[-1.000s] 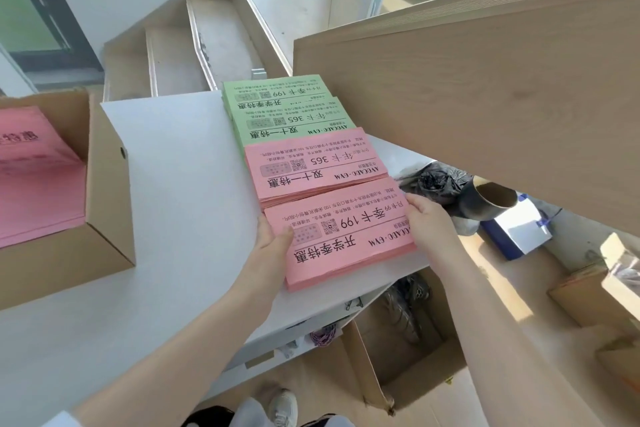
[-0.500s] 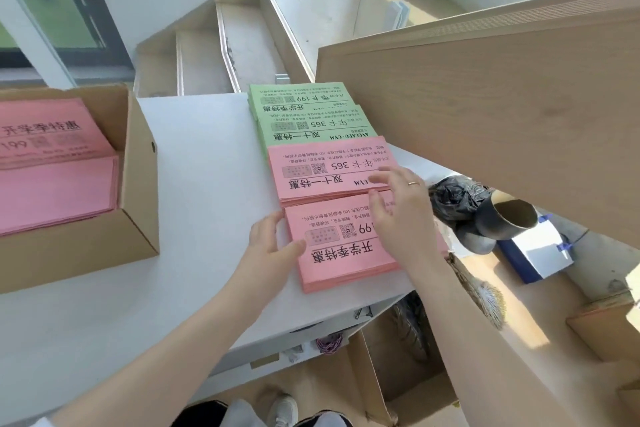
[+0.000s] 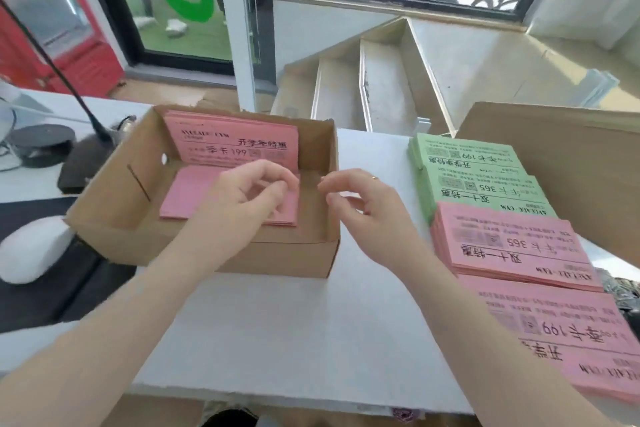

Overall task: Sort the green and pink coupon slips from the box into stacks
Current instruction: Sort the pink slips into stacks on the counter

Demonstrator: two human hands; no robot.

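Both hands, left point(image 3: 249, 198) and right point(image 3: 363, 201), are held loosely curled and empty over the cardboard box point(image 3: 221, 253), where pink coupon slips point(image 3: 194, 198) remain; several could be pinched together and scattered.

I see my left hand point(image 3: 249, 194) above the cardboard box point(image 3: 207, 253) of pink slips point(image 3: 239, 146), fingers loosely curled and empty. My right hand point(image 3: 367, 204) hovers beside the box's right wall. Green stacks point(image 3: 464, 163) and pink stacks point(image 3: 512, 246) lie to the right.

Four sorted stacks are lying on the table: two green stacks point(image 3: 464, 158) point(image 3: 485, 196) and two pink stacks point(image 3: 512, 246) point(image 3: 561, 340). One cardboard box point(image 3: 277, 258) is holding two pink piles point(image 3: 239, 142) point(image 3: 187, 194).
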